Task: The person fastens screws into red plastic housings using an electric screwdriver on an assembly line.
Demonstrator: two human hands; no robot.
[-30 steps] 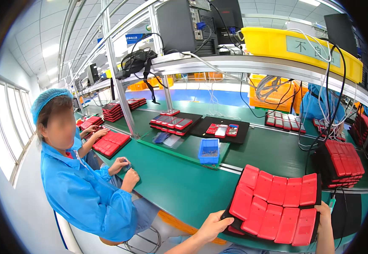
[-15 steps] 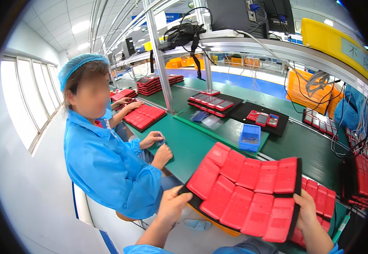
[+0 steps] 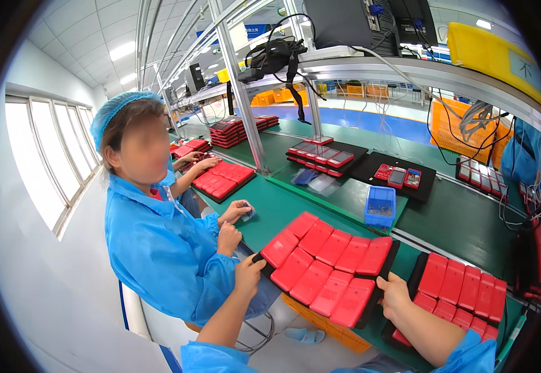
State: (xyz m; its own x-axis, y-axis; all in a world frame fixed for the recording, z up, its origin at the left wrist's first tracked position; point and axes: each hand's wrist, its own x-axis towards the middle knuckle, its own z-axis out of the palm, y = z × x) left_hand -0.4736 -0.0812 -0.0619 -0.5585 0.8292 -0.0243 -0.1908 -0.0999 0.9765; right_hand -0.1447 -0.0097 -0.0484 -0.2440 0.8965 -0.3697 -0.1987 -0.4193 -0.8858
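Observation:
I hold a flat black tray (image 3: 390, 257) between my two hands, tilted over the front of the green workbench. Rows of several red, rounded rectangular device housings (image 3: 311, 281) lie on it. My left hand (image 3: 247, 276) is closed around the tray's left corner, its thumb on top. At the right edge, my right hand (image 3: 396, 296) grips the tray, some fingers hidden beneath. Close to my right forearm, another black tray (image 3: 417, 268) with similar red housings (image 3: 462, 286) lies on the bench.
Beside me on the left, a person (image 3: 152, 211) in blue holds a small item. A blue parts bin (image 3: 380, 208) stands beyond my tray. Farther back are stacked device trays (image 3: 323, 155) and a metal post (image 3: 239, 93). An orange crate (image 3: 326, 324) sits below the bench edge.
My hands have moved the tray left, lowering its far edge slightly toward the bench. More of the right-hand tray now shows. The neighbouring person's hands have shifted slightly.

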